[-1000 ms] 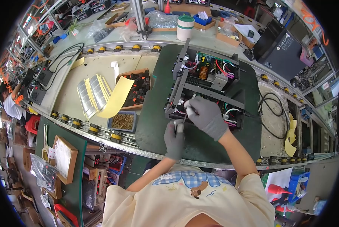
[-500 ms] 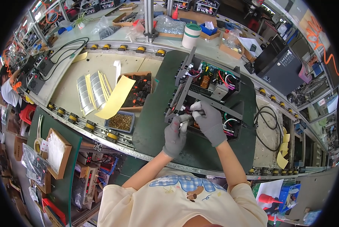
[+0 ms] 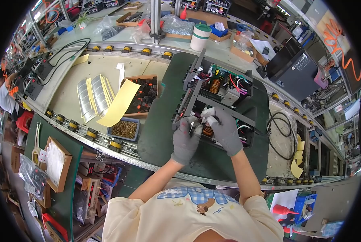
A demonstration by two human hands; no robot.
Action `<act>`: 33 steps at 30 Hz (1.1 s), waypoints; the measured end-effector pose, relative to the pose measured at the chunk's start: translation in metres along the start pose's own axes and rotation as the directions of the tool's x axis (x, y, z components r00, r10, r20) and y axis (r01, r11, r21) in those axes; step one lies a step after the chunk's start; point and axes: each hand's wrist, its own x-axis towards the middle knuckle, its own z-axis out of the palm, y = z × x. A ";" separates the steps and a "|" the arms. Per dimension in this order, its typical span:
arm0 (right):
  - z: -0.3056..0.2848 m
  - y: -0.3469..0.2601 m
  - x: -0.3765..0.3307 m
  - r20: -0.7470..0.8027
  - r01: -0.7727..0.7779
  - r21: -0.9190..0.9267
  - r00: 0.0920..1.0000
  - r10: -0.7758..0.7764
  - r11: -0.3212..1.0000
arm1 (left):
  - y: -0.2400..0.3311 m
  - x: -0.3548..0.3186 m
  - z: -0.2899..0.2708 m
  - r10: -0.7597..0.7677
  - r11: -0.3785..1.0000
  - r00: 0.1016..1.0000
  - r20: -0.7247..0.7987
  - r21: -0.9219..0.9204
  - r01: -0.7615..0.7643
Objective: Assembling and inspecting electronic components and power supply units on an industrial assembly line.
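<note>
Straddling the front edge of the nearer unit, left hand and right hand, grips unclear, have bare mat leftward.

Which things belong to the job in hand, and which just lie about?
In the job, by hand position:
nearer black metal-framed electronic unit, under grey-gloved left hand and right hand
dark green mat beneath

Apparently lying about:
white cylindrical container with green lid
small green potted plant
black rectangular case
</note>
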 end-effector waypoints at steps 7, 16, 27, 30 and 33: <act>0.000 -0.005 0.000 0.027 0.031 -0.059 0.999 -0.029 0.998 | -0.002 0.002 -0.003 -0.012 1.000 0.999 0.036 0.016 0.012; 0.002 -0.001 -0.001 0.048 0.042 -0.091 0.998 -0.038 0.995 | -0.001 0.003 -0.002 0.073 0.997 0.997 0.000 0.004 -0.073; 0.002 0.000 -0.018 0.018 0.119 -0.237 0.993 -0.118 0.964 | -0.011 0.005 -0.017 0.268 0.876 0.952 0.146 0.375 -0.304; 0.003 0.004 -0.027 0.031 0.154 -0.210 0.988 -0.151 0.966 | -0.007 -0.003 -0.014 0.135 0.904 0.985 0.108 0.392 -0.167; 0.010 0.008 -0.045 0.238 0.270 -0.128 0.943 -0.234 0.954 | -0.016 -0.002 -0.011 0.188 0.849 0.978 0.088 0.487 -0.207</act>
